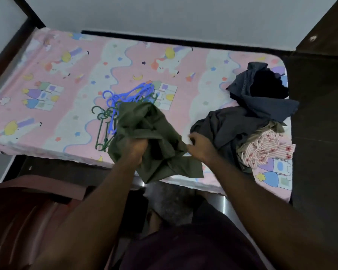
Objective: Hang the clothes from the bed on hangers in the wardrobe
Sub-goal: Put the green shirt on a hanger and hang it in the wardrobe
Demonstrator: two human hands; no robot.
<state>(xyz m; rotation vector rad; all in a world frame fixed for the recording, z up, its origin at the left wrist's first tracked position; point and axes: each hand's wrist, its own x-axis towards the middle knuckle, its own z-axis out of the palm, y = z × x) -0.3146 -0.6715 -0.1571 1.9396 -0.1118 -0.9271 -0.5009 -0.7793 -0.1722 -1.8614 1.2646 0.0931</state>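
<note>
Olive garment (154, 129), where was it? /A
Off the sheet, bunched up, held over the near edge of the bed (66, 78). Its lower folds hung past the mattress edge. /B
Grips? /A
Left hand (137, 148) was fisted tight round a wad of the cloth from below. Right hand (201, 148) had its fingers curled at the cloth's right edge, pinching it. The cloth pulled to a point there. Bit of blur, but the contact read clear enough. /B
Hangers? /A
Blue hangers (125, 96) and green hangers (102, 129) lay tangled in one heap mid-bed, just behind and left of the garment, partly hidden by it. /B
Other laundry? /A
Pile at the bed's right end. Dark grey garment (228, 129) was nearest the right hand, navy garment (261, 90) behind it, pink striped floral piece (265, 149) on the near side, and beige cloth (269, 127) between. All crumpled and overlapping. /B
Wardrobe? /A
Dark wooden panel (320, 114) stood against the bed's right end. Couldn't tell if that was it. /B
</note>
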